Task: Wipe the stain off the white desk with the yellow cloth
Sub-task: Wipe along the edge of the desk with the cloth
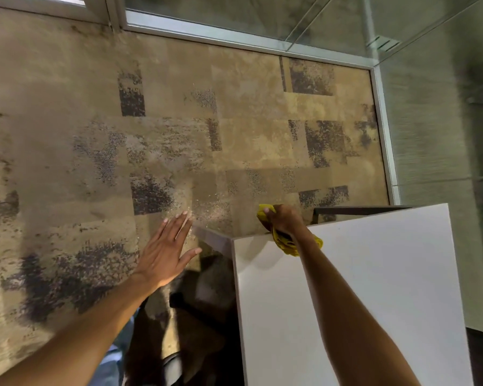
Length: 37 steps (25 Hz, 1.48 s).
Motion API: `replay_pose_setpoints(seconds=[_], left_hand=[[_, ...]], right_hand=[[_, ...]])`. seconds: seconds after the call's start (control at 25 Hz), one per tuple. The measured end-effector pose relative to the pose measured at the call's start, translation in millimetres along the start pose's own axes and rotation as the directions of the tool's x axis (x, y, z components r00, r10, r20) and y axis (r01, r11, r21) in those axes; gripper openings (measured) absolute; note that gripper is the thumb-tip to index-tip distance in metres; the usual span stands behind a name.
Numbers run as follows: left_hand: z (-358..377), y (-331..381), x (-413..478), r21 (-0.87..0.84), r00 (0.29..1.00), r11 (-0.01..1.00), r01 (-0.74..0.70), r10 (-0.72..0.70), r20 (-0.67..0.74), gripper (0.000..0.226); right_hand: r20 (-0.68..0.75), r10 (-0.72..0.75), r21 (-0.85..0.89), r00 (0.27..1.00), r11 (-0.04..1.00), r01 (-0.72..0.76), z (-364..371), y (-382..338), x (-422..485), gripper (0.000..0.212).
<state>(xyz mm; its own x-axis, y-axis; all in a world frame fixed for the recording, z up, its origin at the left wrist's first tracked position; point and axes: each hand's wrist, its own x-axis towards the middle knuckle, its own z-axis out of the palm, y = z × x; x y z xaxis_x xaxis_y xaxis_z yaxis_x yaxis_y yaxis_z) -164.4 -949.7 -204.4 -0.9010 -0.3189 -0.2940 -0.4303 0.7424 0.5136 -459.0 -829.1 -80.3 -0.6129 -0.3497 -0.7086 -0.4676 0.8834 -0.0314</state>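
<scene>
The white desk (388, 274) fills the lower right of the head view, its top plain with no stain that I can make out. My right hand (283, 220) grips the bunched yellow cloth (286, 243) at the desk's far left corner, partly past the far edge. Cloth shows above the fingers and below the wrist. My left hand (166, 250) hovers flat over the carpet, left of the desk, fingers spread and holding nothing.
Patterned tan and dark carpet (123, 135) covers the floor. A glass partition with a metal frame (382, 129) runs along the back and right. A dark desk frame (354, 208) shows behind the far edge. My leg and shoe (170, 366) are below left.
</scene>
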Motion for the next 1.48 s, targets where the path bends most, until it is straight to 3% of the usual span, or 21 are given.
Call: replay_pose_setpoints(seconds=[0.32, 0.6, 0.84, 0.96, 1.04, 1.16, 1.28, 1.36, 1.48], left_hand=[[-8, -1, -2, -0.043, 0.999, 0.999, 0.033, -0.033, -0.006, 0.084], [-8, -11, -10, -0.026, 0.998, 0.998, 0.061, -0.061, -0.026, 0.085], [-13, -13, -14, -0.055, 0.994, 0.994, 0.094, -0.097, -0.057, 0.085], [-13, -17, -14, -0.083, 0.989, 0.988, 0.128, -0.134, -0.067, 0.086], [-13, -20, -15, -0.097, 0.985, 0.984, 0.147, -0.155, -0.074, 0.087], [-13, -28, -20, -0.091, 0.983, 0.984, 0.155, -0.162, -0.080, 0.088], [-12, -38, -29, -0.093, 0.974, 0.977, 0.190, -0.200, -0.108, 0.084], [-11, -48, -36, -0.102, 0.961, 0.965, 0.242, -0.253, -0.111, 0.079], [-7, -59, -51, -0.087, 0.942, 0.950, 0.299, -0.309, -0.132, 0.074]], right_hand=[[0.045, -0.123, 0.032, 0.991, 0.992, 0.121, 28, -51, -16, 0.053], [0.097, -0.076, -0.025, 0.992, 0.997, 0.078, 41, -81, -25, 0.041], [0.064, -0.180, -0.079, 0.982, 0.980, 0.185, 51, -99, -38, 0.078], [0.015, -0.218, -0.171, 0.976, 0.961, 0.218, 56, -108, -44, 0.065], [0.011, -0.274, -0.207, 0.962, 0.941, 0.270, 61, -116, -52, 0.066], [-0.050, -0.361, -0.282, 0.931, 0.900, 0.334, 88, -130, -76, 0.030], [-0.081, -0.489, -0.372, 0.869, 0.823, 0.428, 118, -133, -99, 0.019], [-0.039, -0.557, -0.486, 0.829, 0.736, 0.471, 126, -123, -102, 0.025], [-0.007, -0.522, -0.600, 0.853, 0.685, 0.414, 120, -109, -102, 0.040]])
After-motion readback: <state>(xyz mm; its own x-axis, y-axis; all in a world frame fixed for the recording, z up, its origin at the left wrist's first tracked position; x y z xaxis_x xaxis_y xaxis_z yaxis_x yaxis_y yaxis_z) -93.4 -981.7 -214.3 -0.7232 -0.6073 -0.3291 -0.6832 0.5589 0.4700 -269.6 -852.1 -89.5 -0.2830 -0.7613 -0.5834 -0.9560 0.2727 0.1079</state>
